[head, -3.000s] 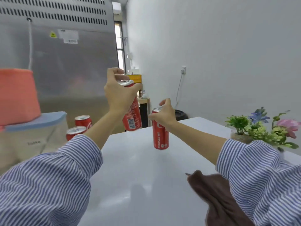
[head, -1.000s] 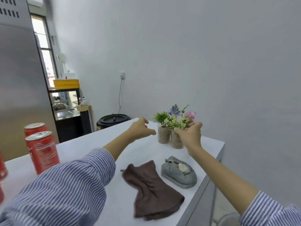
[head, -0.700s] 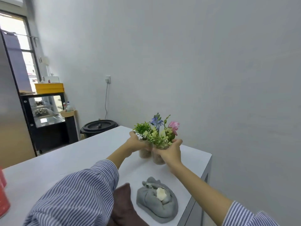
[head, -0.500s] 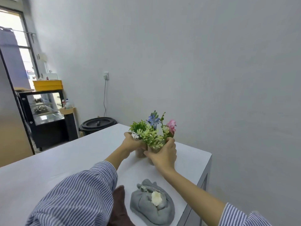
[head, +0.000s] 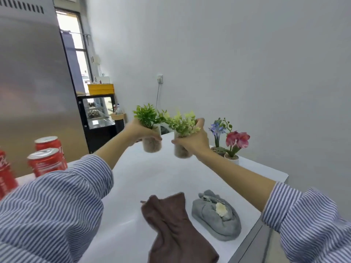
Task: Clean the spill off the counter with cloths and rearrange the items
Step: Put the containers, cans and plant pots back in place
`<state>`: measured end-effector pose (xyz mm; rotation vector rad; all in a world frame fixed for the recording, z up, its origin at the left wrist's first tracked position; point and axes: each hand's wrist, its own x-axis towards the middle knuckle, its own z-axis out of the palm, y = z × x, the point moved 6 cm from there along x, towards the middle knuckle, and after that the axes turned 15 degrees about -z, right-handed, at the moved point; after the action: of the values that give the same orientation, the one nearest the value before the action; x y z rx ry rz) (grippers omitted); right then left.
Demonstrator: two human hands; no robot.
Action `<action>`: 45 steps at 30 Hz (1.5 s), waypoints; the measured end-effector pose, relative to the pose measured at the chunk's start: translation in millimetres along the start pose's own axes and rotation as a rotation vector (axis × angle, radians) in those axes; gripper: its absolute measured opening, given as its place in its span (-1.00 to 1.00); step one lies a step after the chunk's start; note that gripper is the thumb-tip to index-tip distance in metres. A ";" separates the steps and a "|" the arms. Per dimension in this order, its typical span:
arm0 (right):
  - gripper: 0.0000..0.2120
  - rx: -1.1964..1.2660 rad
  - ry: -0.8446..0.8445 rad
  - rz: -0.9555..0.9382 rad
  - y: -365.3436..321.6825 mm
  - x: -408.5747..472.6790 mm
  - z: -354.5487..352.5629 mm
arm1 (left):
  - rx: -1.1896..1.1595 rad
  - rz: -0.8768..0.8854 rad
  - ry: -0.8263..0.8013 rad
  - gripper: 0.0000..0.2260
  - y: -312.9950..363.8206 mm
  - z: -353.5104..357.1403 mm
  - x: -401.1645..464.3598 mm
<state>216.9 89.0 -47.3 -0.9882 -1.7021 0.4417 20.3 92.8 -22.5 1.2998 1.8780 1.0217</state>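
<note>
While both arms reach out over the white desk (head: 152, 179), each hand grips a small potted plant lifted clear of the surface. Fingers of the left hand (head: 137, 132) wrap the dark green plant (head: 150, 128), and the right hand (head: 191, 143) clasps the pale yellow-green plant (head: 182, 133) just beside it. Toward the desk's far right corner stand a blue-flowered pot (head: 218, 137) and a pink-flowered pot (head: 235, 145). Near the right edge lie a brown cloth (head: 171, 228) and a bunched grey cloth (head: 216, 217), close together. Red cans (head: 47, 160) stand at the left side.
</note>
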 end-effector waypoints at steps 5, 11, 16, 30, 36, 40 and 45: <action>-0.23 0.121 -0.138 -0.022 -40.3 26.3 77.3 | 0.023 -0.038 0.278 -0.32 -23.7 -102.1 -30.1; -0.24 0.204 -0.296 -0.006 -65.5 24.1 181.2 | 0.080 -0.042 0.516 -0.50 -47.4 -185.2 -69.2; -0.26 0.192 -0.375 0.024 -70.8 19.4 239.4 | 0.080 -0.069 0.541 -0.44 -63.3 -212.4 -84.9; 0.08 0.093 -0.576 0.045 -60.4 24.9 265.9 | 0.328 -0.003 0.416 -0.40 -53.1 -161.7 -75.8; -0.17 -0.015 -0.472 0.084 -39.4 38.2 197.7 | 0.300 -0.110 0.266 -0.38 -83.1 -106.2 -49.6; -0.24 -0.022 -0.429 0.122 -23.5 35.6 164.1 | 0.277 -0.259 0.260 -0.35 -115.2 -85.7 -28.5; -0.29 0.041 -0.432 0.170 -14.3 17.8 137.9 | 0.244 -0.286 0.274 -0.22 -134.9 -72.8 -23.8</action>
<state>83.6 119.0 -76.5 -1.0650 -1.9860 0.8470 -94.5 24.0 -100.8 1.0154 2.3779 0.8740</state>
